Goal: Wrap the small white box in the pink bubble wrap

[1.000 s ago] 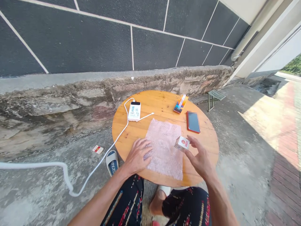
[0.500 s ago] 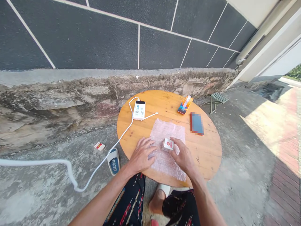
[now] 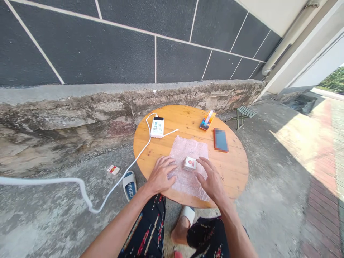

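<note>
A small white box with red print (image 3: pixel 190 163) sits near the middle of a sheet of pinkish bubble wrap (image 3: pixel 188 145), which lies flat on the round wooden table (image 3: pixel 233 172). Just right of the box is my right hand (image 3: pixel 211 177), its fingers apart and curved, with a slim gap between them and the box. My left hand (image 3: pixel 162 173) rests at the left edge of the wrap, fingers spread and holding nothing.
A white power bank (image 3: pixel 157 128) with a white cable (image 3: pixel 141 156) lies at the table's back left. An orange tape roll or packet (image 3: pixel 207 120) and a blurred-out phone (image 3: pixel 221 139) lie at the right. A folding stool (image 3: pixel 245 113) stands beyond; a slipper (image 3: pixel 129 185) is on the floor.
My right hand has come off the small box and moved slightly to its right. The box stays on the bubble wrap. The camera view has shifted a little.
</note>
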Action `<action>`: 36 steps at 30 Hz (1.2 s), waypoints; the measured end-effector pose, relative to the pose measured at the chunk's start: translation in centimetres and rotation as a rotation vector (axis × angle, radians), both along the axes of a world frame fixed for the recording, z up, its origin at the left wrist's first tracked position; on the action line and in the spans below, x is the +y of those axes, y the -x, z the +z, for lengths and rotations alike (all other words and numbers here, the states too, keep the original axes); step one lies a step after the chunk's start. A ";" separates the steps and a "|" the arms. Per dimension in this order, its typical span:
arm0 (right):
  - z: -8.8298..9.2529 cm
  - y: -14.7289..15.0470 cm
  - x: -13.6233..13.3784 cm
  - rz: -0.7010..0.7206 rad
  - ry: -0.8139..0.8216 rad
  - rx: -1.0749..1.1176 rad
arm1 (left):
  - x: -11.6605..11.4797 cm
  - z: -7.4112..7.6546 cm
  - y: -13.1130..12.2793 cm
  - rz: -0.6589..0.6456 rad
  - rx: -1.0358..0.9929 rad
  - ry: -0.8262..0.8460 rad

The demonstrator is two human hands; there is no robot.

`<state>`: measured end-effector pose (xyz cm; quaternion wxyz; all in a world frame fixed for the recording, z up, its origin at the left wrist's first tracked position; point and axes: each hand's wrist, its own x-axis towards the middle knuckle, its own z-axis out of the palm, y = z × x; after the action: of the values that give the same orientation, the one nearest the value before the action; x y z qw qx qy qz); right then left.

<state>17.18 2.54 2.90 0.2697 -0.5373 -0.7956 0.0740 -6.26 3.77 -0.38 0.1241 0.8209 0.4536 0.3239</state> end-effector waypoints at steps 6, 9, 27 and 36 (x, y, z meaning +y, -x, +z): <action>0.7 0.3 -6.6 0.157 0.089 -0.215 | -1.6 0.9 0.2 0.005 -0.063 -0.035; -0.5 1.3 -7.6 0.131 0.048 -0.313 | -3.2 1.2 0.1 -0.025 -0.050 -0.030; 1.8 0.1 -3.2 0.077 0.122 -0.021 | -3.5 2.2 -4.1 -0.034 0.049 -0.135; 2.1 0.5 3.0 0.063 0.098 -0.137 | -2.9 3.0 -4.2 -0.027 -0.047 -0.134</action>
<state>16.73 5.56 4.96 0.1855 -0.5283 -0.8243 0.0842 -2.08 0.85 2.63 0.0837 0.8255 0.4167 0.3712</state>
